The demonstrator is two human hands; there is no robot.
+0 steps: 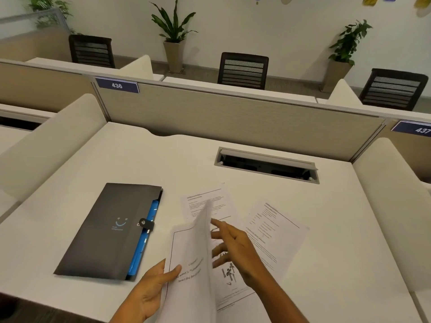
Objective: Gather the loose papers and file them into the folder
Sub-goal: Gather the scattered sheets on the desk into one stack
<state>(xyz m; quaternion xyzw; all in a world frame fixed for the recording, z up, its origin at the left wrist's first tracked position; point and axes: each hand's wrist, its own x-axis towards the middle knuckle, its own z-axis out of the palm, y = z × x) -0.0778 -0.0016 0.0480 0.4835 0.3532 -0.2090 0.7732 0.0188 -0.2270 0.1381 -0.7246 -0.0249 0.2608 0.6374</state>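
A dark grey folder (109,231) with a snap strap and blue inner pockets lies closed on the left of the white desk (130,159). My left hand (151,290) grips a raised sheaf of printed papers (191,257) by its left edge, tilted up from the desk. My right hand (235,248) hovers just right of that sheaf with fingers spread, above a loose page with small pictures (231,280). Two more loose pages lie flat: one (205,201) behind the sheaf, one (277,229) to the right.
An open cable tray (265,165) is set into the desk behind the papers. A beige partition (233,117) closes the back, and padded side dividers (46,141) flank the desk. Chairs and potted plants stand beyond.
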